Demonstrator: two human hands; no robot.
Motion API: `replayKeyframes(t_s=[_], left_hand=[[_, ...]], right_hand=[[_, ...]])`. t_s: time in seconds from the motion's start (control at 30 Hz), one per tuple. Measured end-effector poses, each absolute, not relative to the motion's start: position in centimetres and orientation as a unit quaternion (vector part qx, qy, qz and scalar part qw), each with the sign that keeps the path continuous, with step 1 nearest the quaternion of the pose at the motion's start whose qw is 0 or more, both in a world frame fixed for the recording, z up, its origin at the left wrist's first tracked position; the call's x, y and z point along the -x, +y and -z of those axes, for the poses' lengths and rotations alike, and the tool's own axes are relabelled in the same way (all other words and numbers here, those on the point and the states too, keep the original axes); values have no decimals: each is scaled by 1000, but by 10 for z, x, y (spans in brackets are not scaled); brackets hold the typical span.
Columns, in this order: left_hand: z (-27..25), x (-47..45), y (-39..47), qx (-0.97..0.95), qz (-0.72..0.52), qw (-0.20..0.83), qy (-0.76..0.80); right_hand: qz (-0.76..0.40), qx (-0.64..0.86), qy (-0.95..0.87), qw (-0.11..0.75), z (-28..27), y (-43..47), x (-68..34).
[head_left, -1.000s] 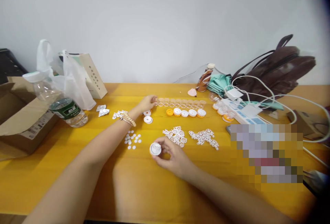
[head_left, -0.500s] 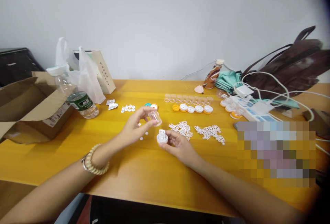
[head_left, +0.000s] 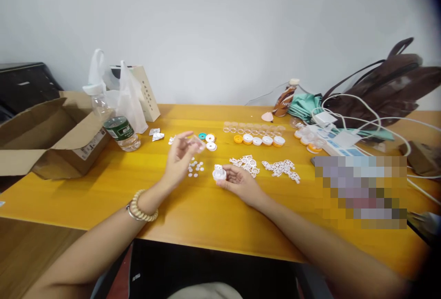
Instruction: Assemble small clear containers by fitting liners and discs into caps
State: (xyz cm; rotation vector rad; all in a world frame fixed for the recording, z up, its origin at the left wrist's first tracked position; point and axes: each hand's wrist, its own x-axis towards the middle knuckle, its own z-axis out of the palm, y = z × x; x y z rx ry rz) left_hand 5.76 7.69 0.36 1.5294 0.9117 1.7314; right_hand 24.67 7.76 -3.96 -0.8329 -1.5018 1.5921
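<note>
Between the thumb and fingers of my left hand [head_left: 177,159] is a small clear plastic cup [head_left: 197,143], tilted and blurred. It is up and left of my right hand [head_left: 243,186], apart from it. My right hand has its fingers closed round a white round cap [head_left: 219,176], upright, with a small white openwork piece [head_left: 218,168] standing in it. Several small white discs [head_left: 195,175] lie under and beside my left hand. White openwork pieces [head_left: 245,165] are spread behind my right hand, with a second pile [head_left: 282,169] farther right.
Behind stand a row of clear cups [head_left: 255,129] and a row of white and orange caps [head_left: 257,141]. A water bottle [head_left: 120,129] and cardboard box [head_left: 51,138] are at left. A power strip [head_left: 339,145] with cables and a brown bag [head_left: 379,83] are at right.
My left hand has moved the clear cup up and left, farther from the white cap. More white discs show beside it. My right hand keeps its hold; the whole view has shifted slightly.
</note>
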Motion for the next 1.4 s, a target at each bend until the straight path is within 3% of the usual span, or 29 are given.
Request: replayKeyframes(t_s=[0.4, 0.87, 1.03, 1.23, 1.4], left_hand=[[12, -73, 61, -747, -479, 279, 366], [14, -71, 62, -754, -446, 284, 389], [13, -70, 61, -736, -449, 331, 383], [3, -72, 59, -698, -415, 504, 294], [1, -74, 59, -668, -478, 491, 291]], right_hand=[[-655, 313, -567, 389, 32, 74, -249], [-642, 333, -564, 398, 30, 70, -250], [-638, 337, -567, 397, 28, 66, -250], [-665, 304, -577, 363, 24, 65, -254], [-675, 292, -574, 361, 24, 64, -253]])
